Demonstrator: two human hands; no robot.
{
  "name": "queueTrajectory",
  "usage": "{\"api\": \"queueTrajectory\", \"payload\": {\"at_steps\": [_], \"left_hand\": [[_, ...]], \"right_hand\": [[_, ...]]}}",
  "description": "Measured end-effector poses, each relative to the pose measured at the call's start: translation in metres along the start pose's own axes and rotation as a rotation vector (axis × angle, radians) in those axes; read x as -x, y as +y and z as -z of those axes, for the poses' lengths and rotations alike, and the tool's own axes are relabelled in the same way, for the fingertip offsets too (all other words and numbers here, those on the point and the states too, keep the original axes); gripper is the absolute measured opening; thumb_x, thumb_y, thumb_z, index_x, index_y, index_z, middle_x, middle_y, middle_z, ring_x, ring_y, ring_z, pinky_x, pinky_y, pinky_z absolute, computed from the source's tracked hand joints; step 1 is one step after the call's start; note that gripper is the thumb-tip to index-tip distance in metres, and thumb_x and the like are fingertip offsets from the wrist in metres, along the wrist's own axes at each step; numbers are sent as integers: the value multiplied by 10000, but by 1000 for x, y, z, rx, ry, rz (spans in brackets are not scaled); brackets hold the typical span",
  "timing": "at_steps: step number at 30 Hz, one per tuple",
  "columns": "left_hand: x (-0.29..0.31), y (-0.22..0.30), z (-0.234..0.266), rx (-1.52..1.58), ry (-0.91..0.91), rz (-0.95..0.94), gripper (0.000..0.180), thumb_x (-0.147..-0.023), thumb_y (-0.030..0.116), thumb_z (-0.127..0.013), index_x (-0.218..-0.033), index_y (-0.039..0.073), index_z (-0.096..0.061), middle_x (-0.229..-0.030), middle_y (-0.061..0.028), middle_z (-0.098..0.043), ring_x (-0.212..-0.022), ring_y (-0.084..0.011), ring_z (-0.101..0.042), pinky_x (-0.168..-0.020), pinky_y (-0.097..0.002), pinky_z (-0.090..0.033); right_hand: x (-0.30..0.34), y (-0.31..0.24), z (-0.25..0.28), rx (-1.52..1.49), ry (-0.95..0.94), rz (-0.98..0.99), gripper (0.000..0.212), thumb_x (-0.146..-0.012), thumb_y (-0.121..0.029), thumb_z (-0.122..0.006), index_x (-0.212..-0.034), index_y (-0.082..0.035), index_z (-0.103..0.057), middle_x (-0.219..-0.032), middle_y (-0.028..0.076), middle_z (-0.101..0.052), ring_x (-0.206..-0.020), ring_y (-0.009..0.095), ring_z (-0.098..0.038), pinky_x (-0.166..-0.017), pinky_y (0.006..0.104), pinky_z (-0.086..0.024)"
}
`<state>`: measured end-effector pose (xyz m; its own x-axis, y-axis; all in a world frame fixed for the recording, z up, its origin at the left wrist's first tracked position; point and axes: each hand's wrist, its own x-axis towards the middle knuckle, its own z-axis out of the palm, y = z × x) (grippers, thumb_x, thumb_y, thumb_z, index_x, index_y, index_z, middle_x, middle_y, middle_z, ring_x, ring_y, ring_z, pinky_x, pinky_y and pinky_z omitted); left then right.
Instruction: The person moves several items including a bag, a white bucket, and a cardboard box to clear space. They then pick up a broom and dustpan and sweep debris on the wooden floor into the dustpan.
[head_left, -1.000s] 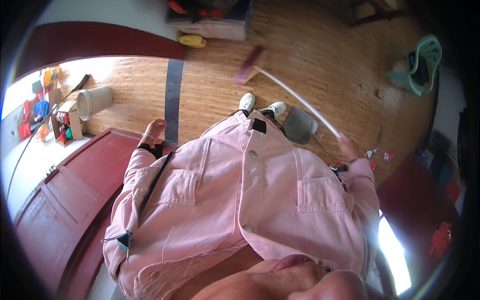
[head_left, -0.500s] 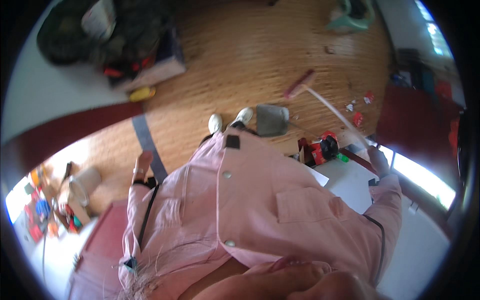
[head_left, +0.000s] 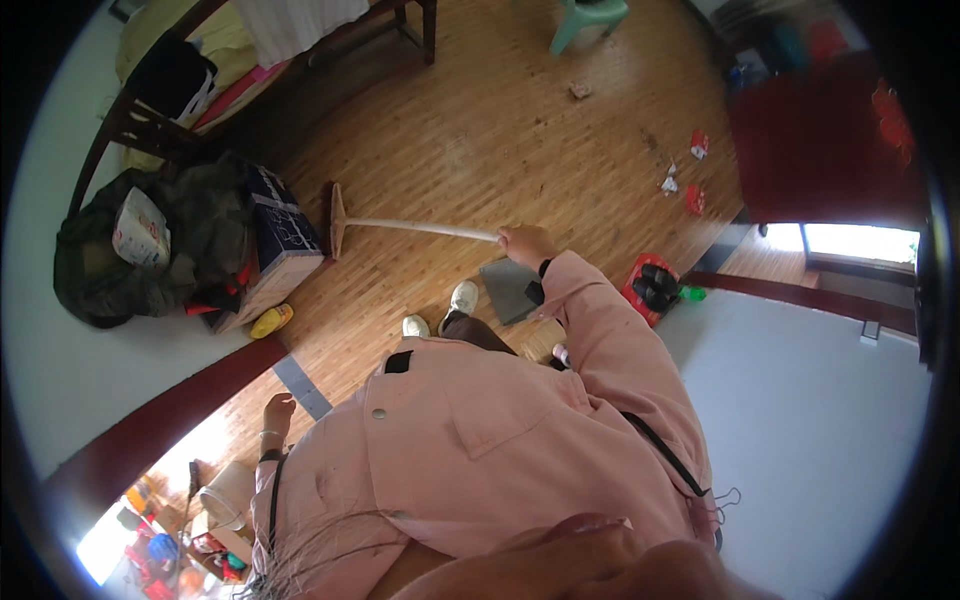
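My right hand [head_left: 527, 243] is closed round the end of a white-handled broom [head_left: 420, 229], stretched out in front of me. Its dark red head [head_left: 336, 222] is on the wooden floor to the left, close beside a cardboard box [head_left: 290, 235]. A grey dustpan [head_left: 508, 290] lies just in front of my white shoes, partly behind my right sleeve. My left hand [head_left: 279, 411] hangs at my side with the fingers loosely bent, and nothing shows in it.
Red wrappers [head_left: 696, 200] and white crumpled paper [head_left: 669, 185] litter the floor at the right. A green stool [head_left: 588, 20] stands far off. Dark clothing [head_left: 150, 270] heaps beside the box, near a yellow shoe [head_left: 271, 320]. A red bag [head_left: 645, 285] sits by the right-hand wall.
My right arm has swung the broom from the right across to the left, up to the box. My view has shifted, so the bench at the far left now shows.
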<state>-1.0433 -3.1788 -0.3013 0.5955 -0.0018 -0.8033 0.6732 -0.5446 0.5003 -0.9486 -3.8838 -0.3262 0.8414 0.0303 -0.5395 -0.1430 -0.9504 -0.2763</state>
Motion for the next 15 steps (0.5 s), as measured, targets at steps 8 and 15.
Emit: {"api": "queueTrajectory", "payload": {"at_steps": [8, 15], "left_hand": [[-35, 88, -50, -517, -31, -32, 220, -800, 202, -604, -979, 73, -605, -754, -51, -621, -675, -137, -568, -642, -271, -469], [-104, 181, -104, -557, -48, -225, 189, -828, 127, -567, -998, 47, -583, -772, -17, -593, -684, -114, -533, -619, -246, -456]], "right_hand": [[118, 252, 46, 170, -273, -192, 257, -847, -224, -432, -935, -51, -600, -839, 187, -635, -760, 365, -617, -663, 457, -485], [254, 320, 201, 343, -109, -584, 246, -907, -288, -345, -911, -117, -521, -762, 202, -619, -753, 397, -598, -633, 522, -461]]}}
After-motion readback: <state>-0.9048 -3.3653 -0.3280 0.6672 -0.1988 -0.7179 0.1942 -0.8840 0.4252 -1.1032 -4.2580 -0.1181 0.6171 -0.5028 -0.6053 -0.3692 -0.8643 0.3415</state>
